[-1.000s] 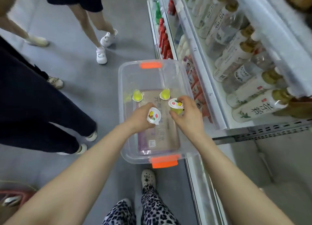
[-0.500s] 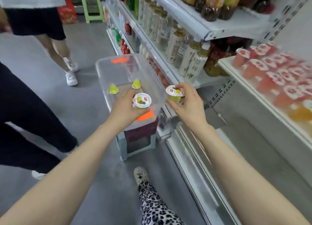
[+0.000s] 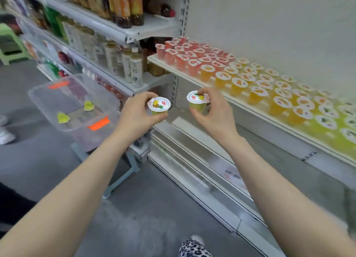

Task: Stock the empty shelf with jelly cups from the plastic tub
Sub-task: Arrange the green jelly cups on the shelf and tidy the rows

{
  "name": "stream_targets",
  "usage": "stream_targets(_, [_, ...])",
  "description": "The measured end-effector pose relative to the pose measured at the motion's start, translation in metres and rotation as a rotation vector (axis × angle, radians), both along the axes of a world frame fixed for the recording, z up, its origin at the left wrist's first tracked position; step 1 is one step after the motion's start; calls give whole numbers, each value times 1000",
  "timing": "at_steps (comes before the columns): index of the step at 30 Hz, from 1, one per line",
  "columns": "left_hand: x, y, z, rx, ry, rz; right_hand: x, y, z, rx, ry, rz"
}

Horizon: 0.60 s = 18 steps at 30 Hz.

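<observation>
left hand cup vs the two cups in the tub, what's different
The white-lidded yellow-green jelly cup in the left hand is held lid-up; the two yellow-green cups in the clear plastic tub sit lid-down on its floor. Its printed lid shows; theirs are hidden. Same jelly colour.

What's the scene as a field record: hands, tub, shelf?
left hand: holds a green jelly cup, lid up
right hand: holds a second green cup, lid up
held cups: in the air, short of the shelf
tub: clear, orange clips; inside, one loose cup and another loose cup
shelf: rows of cups, red, orange, yellow, then green, left to right
</observation>
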<state>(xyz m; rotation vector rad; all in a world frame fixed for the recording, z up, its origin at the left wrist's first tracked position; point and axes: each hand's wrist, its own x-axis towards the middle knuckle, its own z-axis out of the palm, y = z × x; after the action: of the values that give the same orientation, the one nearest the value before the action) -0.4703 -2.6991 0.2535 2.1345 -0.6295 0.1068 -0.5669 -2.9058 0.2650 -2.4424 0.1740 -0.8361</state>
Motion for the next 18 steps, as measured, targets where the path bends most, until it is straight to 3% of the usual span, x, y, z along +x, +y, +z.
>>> stream_targets(9, [-105,-140,44,-6,-122,-228,-148,-109,37,-50,-144,-240])
stream_targets(18, [-243,-310,63,-118,-134,-381,-320,-250,60,-90,-159,-467])
